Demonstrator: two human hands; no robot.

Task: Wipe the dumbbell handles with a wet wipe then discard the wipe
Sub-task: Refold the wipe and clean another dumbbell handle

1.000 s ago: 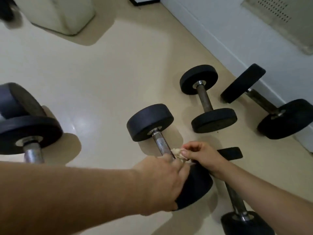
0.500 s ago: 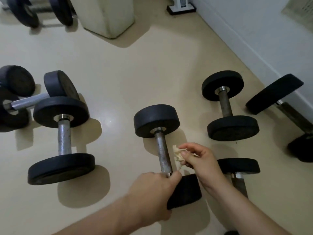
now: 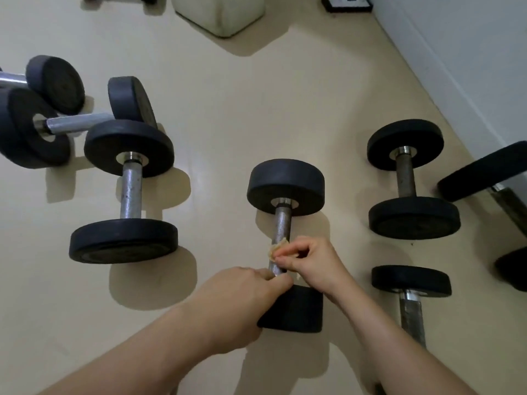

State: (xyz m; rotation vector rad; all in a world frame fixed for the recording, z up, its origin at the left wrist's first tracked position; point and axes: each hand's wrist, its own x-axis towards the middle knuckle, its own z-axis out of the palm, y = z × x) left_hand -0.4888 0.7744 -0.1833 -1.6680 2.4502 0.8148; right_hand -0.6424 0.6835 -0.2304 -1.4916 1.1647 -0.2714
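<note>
A black dumbbell with a metal handle lies on the beige floor in the middle of the view, its near weight closest to me. My right hand pinches a small crumpled wet wipe and presses it against the lower part of that handle. My left hand rests on the near weight, with its fingers touching the base of the handle.
Several more black dumbbells lie around: one to the left, others further left, two to the right, another by the white wall. A pale block stands at the top.
The view has swung left and down, bringing the left dumbbells into sight. My right hand moved the wipe from beside the handle onto it. My left hand stays on the near weight.
</note>
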